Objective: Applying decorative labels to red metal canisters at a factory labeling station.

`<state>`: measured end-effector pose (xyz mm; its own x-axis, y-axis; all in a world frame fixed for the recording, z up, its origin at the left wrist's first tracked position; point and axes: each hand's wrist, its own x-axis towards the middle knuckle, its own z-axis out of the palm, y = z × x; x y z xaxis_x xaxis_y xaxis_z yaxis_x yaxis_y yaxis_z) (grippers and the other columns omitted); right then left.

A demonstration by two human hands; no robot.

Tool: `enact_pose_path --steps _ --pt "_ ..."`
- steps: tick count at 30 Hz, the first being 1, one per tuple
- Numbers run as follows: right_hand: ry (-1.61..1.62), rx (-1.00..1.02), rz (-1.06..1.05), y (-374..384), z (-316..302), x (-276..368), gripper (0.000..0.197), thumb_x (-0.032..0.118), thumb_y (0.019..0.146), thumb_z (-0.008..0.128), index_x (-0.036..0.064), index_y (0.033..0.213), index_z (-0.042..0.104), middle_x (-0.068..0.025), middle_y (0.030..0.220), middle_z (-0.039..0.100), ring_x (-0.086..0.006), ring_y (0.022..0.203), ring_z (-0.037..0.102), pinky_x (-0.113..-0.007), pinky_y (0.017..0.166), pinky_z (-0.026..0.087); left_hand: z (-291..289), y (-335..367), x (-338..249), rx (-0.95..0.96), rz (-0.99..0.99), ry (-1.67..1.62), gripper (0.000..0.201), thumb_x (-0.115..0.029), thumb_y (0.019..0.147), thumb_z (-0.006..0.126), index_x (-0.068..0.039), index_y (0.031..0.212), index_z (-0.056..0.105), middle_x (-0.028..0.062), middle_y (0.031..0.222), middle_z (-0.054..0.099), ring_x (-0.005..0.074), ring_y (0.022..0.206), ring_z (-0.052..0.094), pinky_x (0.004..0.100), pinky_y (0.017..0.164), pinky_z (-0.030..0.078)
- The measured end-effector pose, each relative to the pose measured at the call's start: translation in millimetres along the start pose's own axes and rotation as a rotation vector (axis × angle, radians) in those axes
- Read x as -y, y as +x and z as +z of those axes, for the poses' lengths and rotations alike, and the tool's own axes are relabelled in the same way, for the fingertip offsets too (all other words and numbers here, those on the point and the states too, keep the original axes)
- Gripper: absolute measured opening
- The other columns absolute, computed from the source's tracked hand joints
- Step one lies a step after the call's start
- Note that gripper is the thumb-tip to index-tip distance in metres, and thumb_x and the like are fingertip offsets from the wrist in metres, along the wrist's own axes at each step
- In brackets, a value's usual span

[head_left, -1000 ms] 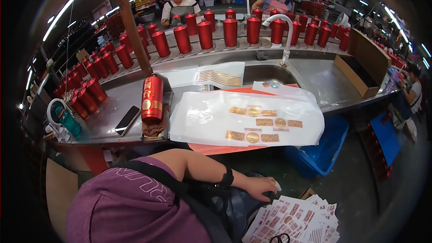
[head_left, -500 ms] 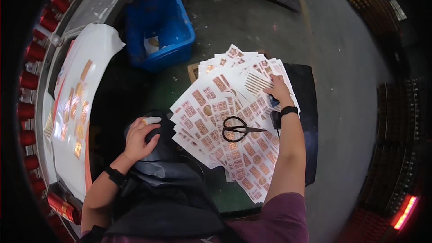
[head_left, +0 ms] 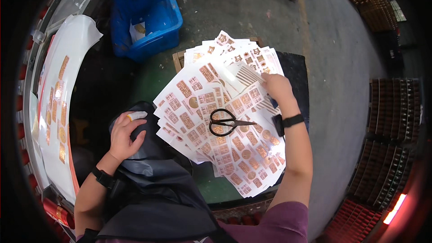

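Striped sheet (head_left: 247,75) is on the upper right part of the paper pile (head_left: 225,149), its right edge at the fingertips of the right hand (head_left: 276,87). Fingers look closed on that edge; thumb contact is hard to make out. So the sheet sits just left of and slightly beyond the right hand, and well right of the left hand (head_left: 127,134). Right hand is clearly the nearer.

Stripes slope down to the right, roughly toward the right hand. Can't call the sheet's long axis: its outline merges with the white paper under it.

Scissors (head_left: 235,123) lie on the pile, nearer the body than the sheet, untouched. Long axis about left-right, loops left, tips right.

Left hand is off the pile: fingers loosely curled, thumb spread apart, nothing visible in it, resting over the dark apron (head_left: 144,167).

Further out: blue tub (head_left: 155,46) beyond the pile to the left; large white sheet (head_left: 77,45) with gold labels at far left.
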<state>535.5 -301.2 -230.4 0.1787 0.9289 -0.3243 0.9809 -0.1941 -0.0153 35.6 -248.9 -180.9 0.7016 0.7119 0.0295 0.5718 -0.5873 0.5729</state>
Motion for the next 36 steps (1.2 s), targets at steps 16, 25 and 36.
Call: enact_pose_path --steps 16,25,36 --pt "0.720 -0.038 0.149 -38.5 13.3 5.3 0.040 0.039 0.096 0.051 0.0024 0.092 0.066 -0.0178 0.079 0.069 -0.0327 0.078 0.067 -0.041 0.072 0.050 6.1 -1.6 -2.5 -0.026 0.029 0.016 0.026 -0.015 0.075 0.067 -0.005 0.098 0.068 0.0128 0.114 0.066 0.0376 0.111 0.056 0.0447 0.094 0.045" --pt "0.308 0.042 0.209 51.6 53.7 -47.4 0.034 0.034 0.092 0.055 0.0048 0.101 0.069 -0.0195 0.102 0.070 -0.0314 0.096 0.067 -0.038 0.081 0.052 3.7 -1.8 -1.0 -0.025 0.011 0.012 0.026 -0.013 0.075 0.066 -0.004 0.098 0.067 0.0135 0.115 0.066 0.0373 0.112 0.056 0.0441 0.095 0.045" --pt "0.165 0.339 -0.028 14.5 19.4 -19.8 0.040 0.035 0.096 0.044 0.0044 0.103 0.069 -0.0207 0.104 0.068 -0.0381 0.097 0.064 -0.044 0.088 0.049 3.8 1.7 -0.4 -0.013 -0.005 0.002 0.025 -0.012 0.074 0.066 -0.004 0.098 0.067 0.0139 0.113 0.066 0.0372 0.112 0.056 0.0444 0.094 0.045"
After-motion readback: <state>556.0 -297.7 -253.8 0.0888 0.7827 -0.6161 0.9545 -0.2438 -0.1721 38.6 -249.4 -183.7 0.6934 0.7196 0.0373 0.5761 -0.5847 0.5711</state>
